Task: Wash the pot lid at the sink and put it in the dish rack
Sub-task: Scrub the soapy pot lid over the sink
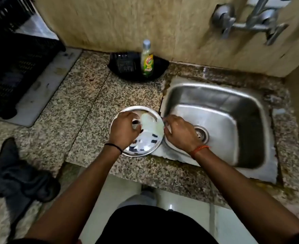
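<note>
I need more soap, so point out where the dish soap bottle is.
The dish soap bottle stands upright at the back of the counter against the wall, in a black holder, left of the sink.

So the whole thing sits on a speckled granite counter [85,95], and the steel sink [215,120] set into it is my reference point. Right at the sink's left rim is the shiny pot lid [145,147], with both hands on it. Behind the sink's back-left corner there's a black tray [127,67] against the wall, and a green dish soap bottle [146,59] stands upright in it. Far left of the sink, a black plastic crate [13,71] sits on a grey mat [44,88] (probably the dish rack, can't say for sure). Front left, well away from the sink, lies a crumpled dark cloth [18,176].
</note>
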